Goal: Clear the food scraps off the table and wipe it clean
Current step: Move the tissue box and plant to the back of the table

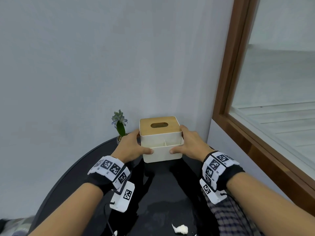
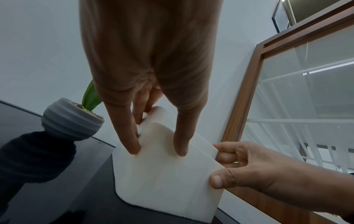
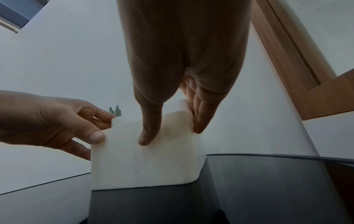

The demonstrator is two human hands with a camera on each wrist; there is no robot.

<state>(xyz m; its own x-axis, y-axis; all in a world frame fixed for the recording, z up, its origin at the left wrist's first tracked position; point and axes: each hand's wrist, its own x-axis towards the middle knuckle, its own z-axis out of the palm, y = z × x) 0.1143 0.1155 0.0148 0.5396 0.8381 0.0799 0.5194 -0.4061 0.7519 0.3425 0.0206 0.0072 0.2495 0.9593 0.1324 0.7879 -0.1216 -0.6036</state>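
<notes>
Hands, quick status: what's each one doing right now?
Left hand: grips the left side of the tissue box, thumb on its front.
Right hand: grips the box's right side, thumb on its front.

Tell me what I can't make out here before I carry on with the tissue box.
- Tissue box: its contents; head view shows only a dark slot in the wooden lid.
- White crumpled scrap: cut off by the head view's bottom edge; paper or food unclear.
- Table near edge: covered by forearms, beyond the frame.
- Left hand, right hand: outer fingers hidden behind the box.
</notes>
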